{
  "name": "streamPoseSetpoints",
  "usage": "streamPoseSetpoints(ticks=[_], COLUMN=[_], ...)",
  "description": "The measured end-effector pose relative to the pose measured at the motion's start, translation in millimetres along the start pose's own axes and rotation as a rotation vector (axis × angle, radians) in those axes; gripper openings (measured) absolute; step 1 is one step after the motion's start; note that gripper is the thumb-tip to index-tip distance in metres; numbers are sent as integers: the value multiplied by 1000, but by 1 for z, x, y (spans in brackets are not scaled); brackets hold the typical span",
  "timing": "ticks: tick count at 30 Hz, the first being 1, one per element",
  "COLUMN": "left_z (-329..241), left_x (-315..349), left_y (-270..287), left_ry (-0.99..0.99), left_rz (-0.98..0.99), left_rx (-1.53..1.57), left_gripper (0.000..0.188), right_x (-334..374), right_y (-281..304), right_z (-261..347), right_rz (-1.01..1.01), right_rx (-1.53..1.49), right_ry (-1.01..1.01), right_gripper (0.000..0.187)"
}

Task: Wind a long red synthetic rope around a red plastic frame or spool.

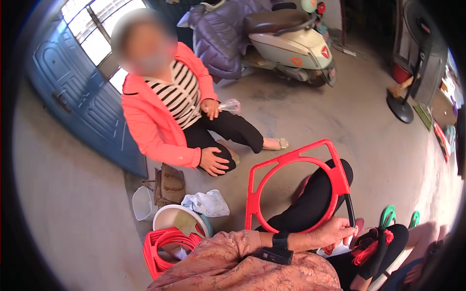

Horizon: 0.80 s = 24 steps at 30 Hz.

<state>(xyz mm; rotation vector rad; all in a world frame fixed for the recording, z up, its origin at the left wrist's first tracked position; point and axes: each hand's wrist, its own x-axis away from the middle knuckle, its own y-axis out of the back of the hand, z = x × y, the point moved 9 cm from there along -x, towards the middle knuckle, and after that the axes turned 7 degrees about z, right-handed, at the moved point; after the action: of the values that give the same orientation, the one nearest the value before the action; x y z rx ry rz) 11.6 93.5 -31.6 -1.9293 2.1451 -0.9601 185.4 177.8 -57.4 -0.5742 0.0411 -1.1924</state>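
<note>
My left hand [335, 232] is clenched around the black strip [350, 209] at the lower right corner of the red plastic frame [291, 186], which stands upright just above the hand, braced against my knee for stability.

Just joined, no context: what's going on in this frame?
The person wearing the camera sits on a concrete floor and holds a red plastic frame with a round opening. One hand, wrist in a black band, grips its lower right edge by a black strip; which hand cannot be told, and the other is not visible. More red frames are stacked at lower left. A second person in a coral jacket sits opposite, hands on their knees.
</note>
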Motion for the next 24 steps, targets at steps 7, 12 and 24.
streamPoseSetpoints(ticks=[7, 12, 24], left_z=[-16, -58, -64], left_x=[13, 33, 46], left_y=[1, -5, 40], left_ry=[-137, -491, -626], left_rz=[-65, -374, -497], left_rx=[-324, -1200, -513], left_gripper=[29, 24, 20], right_x=[-16, -24, 4], right_y=[-2, 0, -70], right_z=[-2, -1, 101], right_rz=[84, 56, -175], right_rx=[135, 325, 1734], right_ry=[46, 19, 721], right_gripper=[37, 29, 53])
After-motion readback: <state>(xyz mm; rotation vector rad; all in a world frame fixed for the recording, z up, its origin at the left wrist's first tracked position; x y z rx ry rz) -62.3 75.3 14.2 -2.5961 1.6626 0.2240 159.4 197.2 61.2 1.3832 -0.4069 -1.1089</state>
